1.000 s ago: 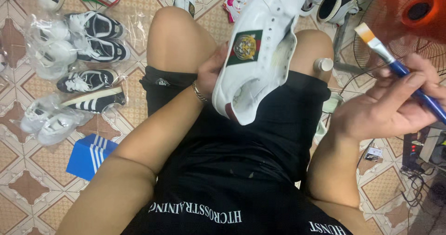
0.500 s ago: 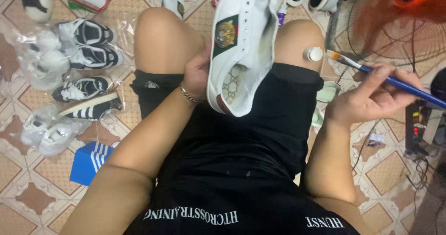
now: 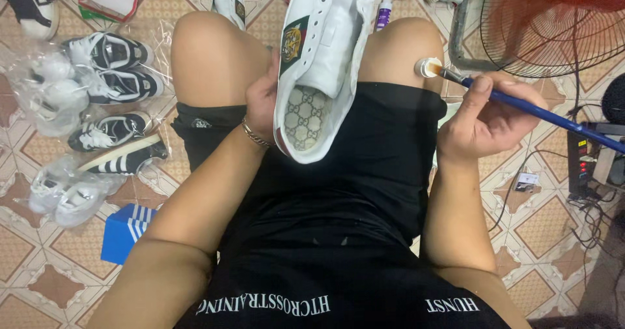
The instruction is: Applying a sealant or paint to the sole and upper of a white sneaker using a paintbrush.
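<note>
Tiled floor below: your left hand [image 3: 262,101] grips the white sneaker [image 3: 323,62], light and fairly stiff, best held by its side; your right hand [image 3: 485,117] pinches the thin brush [image 3: 521,104].

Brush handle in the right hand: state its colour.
Blue, on the brush handle, in the head view.

Home shoe-cleaning corner — patterned tile floor [image 3: 39,283], bagged sneakers [image 3: 65,195], blue shoebox [image 3: 124,231], standing fan [image 3: 553,23], paintbrush [image 3: 521,104].
</note>
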